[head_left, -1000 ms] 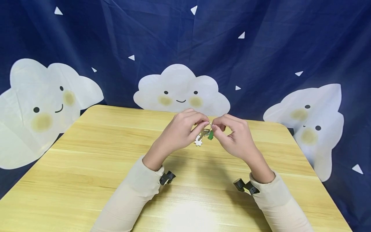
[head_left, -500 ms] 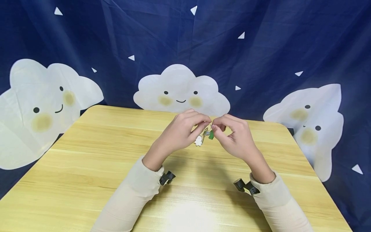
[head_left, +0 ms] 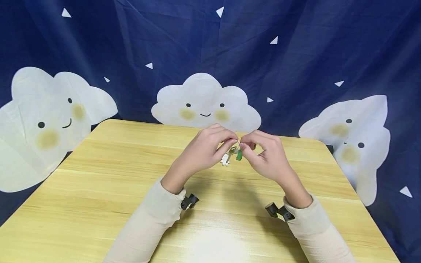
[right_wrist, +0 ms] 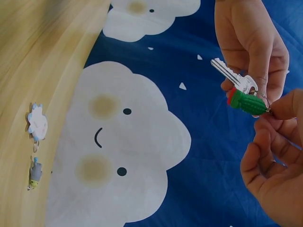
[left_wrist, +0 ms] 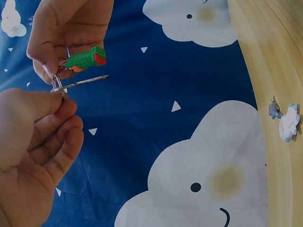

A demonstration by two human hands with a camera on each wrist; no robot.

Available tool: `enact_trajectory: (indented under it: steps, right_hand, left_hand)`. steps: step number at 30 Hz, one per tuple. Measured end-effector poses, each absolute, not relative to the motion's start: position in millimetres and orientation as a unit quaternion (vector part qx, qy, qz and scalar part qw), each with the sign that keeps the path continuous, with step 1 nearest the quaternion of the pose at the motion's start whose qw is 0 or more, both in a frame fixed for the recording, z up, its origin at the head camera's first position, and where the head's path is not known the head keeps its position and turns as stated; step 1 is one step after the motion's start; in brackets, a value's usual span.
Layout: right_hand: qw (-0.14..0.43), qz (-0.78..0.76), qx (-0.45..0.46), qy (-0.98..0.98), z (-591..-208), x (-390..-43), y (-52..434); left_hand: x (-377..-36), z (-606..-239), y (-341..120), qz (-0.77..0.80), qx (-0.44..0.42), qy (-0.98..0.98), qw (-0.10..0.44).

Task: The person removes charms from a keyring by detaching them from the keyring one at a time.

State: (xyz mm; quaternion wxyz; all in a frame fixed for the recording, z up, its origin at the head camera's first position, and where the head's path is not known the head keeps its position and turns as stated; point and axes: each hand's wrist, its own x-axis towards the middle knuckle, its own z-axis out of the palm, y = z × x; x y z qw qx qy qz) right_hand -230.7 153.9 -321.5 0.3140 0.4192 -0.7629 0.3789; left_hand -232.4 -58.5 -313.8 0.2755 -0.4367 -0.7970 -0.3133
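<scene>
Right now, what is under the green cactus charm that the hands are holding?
Under the green cactus charm is bare wooden table. A white charm lies beside that spot. Both hands hide the ring.

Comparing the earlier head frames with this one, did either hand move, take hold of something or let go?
Hardly anything changed. The left hand and right hand pinch the key ring as before, with the key and green cactus charm on it; the bunch only swings slightly. On the table, the white charm lies where it was.
</scene>
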Motion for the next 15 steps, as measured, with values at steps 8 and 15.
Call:
enact_trajectory:
  steps: [8,15]
  right_hand:
    - [0.316,0.378,0.422,-0.761,-321.2,-230.6,154.5]
    - [0.319,0.380,0.420,-0.760,-320.7,-230.3,155.3]
  left_hand:
    - [-235.0,-315.6,-57.6,-0.317,-0.444,-0.787,0.289]
    - [-234.7,-315.8,-57.9,-0.320,-0.451,-0.782,0.286]
